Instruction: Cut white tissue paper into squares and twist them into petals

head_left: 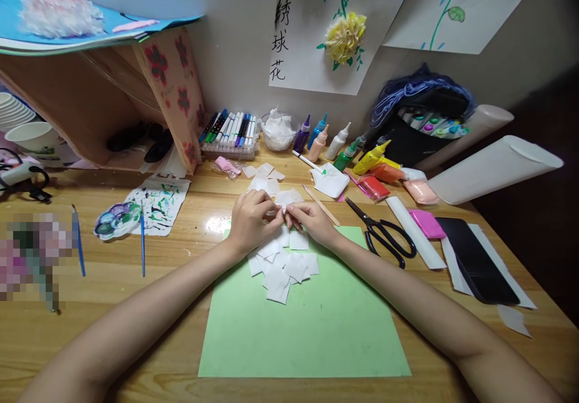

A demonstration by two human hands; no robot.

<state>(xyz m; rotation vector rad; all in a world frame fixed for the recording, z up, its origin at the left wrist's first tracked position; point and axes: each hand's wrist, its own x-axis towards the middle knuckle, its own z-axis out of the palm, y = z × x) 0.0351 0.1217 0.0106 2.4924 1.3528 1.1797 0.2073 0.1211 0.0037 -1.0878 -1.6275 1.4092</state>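
Left hand (253,221) and right hand (313,221) pinch scrap (284,208) above green sheet's far edge (303,342); squares (277,281) there look pending, crumpled paper (277,129) beyond done.

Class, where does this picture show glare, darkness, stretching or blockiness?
In the head view: glare whitens the table beside the left hand; darkness fills the far right; the white bottle looks stretched near the right edge; a blocky patch hides something at left.

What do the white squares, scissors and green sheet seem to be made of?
White squares: probably paper or tissue; matte, with thin, straight edges.
Scissors: metal-looking blades with a dark sheen; smooth black handles, likely plastic.
Green sheet: seems matte paper or card, flat and without glare.
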